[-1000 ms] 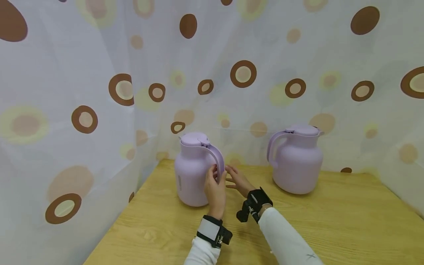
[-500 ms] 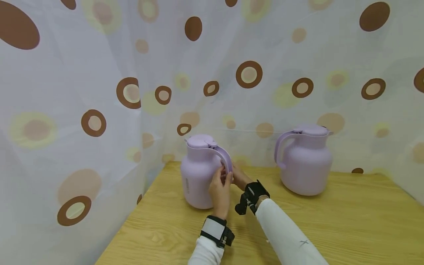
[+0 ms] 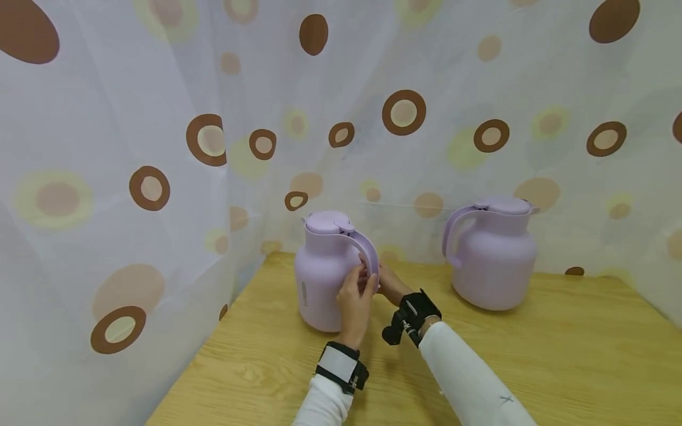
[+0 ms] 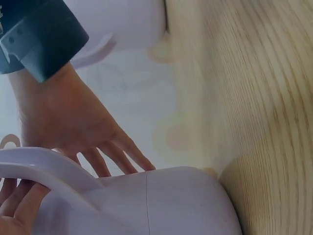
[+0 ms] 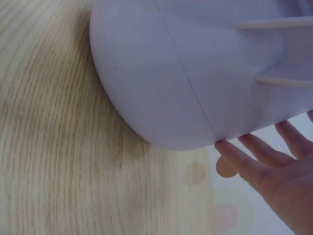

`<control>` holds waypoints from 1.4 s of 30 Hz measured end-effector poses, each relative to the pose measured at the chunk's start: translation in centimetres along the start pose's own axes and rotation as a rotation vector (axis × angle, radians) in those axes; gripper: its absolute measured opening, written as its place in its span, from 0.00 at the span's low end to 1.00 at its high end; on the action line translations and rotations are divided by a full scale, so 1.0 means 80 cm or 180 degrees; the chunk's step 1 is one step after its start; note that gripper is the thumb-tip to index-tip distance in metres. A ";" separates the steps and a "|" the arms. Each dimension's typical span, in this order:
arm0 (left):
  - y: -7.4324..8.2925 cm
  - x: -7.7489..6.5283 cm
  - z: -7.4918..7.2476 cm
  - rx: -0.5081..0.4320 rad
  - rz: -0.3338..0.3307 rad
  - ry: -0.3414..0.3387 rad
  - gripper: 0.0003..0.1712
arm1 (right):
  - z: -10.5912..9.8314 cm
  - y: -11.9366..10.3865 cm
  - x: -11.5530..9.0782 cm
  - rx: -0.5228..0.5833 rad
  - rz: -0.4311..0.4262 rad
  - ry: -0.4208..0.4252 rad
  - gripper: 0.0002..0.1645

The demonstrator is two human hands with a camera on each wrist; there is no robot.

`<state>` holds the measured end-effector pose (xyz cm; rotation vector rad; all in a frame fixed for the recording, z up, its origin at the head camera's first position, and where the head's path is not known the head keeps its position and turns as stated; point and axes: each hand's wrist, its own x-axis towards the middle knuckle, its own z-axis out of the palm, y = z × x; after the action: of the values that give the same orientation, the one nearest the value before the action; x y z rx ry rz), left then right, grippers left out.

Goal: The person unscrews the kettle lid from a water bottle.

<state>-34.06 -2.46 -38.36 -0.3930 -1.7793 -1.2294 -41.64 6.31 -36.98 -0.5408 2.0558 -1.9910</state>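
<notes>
A lilac thermos jug [image 3: 321,278] with a round lid stands upright on the wooden table, left of centre in the head view. My left hand [image 3: 354,307] grips its curved handle [image 3: 369,251] low down; in the left wrist view the curled fingers [image 4: 28,203] show inside the handle loop. Reaching in from the right, my right hand [image 3: 393,286] is partly hidden behind the handle. The right wrist view shows that hand's spread, fairly straight fingers [image 5: 242,159] with their tips right at the jug's side wall.
A second, matching lilac jug [image 3: 495,260] stands farther right on the table, its handle toward the left. Behind and to the left, a white sheet [image 3: 351,65] with brown and yellow circles hangs at the edges of the wooden table [image 3: 575,349].
My right hand has moved in from beside the handle to the jug's side wall, and my left hand has closed on the handle. The jug looks slightly shifted as the head view turned.
</notes>
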 end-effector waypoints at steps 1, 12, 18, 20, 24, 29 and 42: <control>0.002 0.000 -0.002 -0.0026 -0.0020 -0.0034 0.13 | -0.001 0.001 0.001 0.0045 0.0020 0.0047 0.36; 0.018 -0.003 -0.018 0.0222 -0.0121 -0.0211 0.12 | 0.005 0.009 -0.013 0.0120 -0.0084 0.0431 0.32; 0.021 -0.004 -0.022 0.0308 -0.0113 -0.0249 0.13 | 0.006 0.008 -0.019 0.0049 -0.0034 0.0500 0.35; 0.023 -0.003 -0.023 0.0314 -0.0102 -0.0281 0.13 | 0.006 0.006 -0.022 0.0006 0.0009 0.0571 0.37; 0.025 -0.002 -0.025 0.0337 -0.0073 -0.0308 0.14 | 0.006 0.002 -0.026 -0.0063 0.0024 0.0696 0.39; 0.026 -0.003 -0.026 0.0300 -0.0010 -0.0331 0.14 | 0.007 0.001 -0.031 -0.0043 0.0051 0.0789 0.41; 0.028 -0.012 -0.031 0.0183 0.0097 -0.0420 0.15 | 0.003 0.017 -0.041 -0.0139 -0.0109 0.0933 0.37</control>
<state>-30.81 -3.36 -37.65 -0.4757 -1.9091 -1.1511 -38.68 7.46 -38.64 -0.3078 2.2748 -2.1593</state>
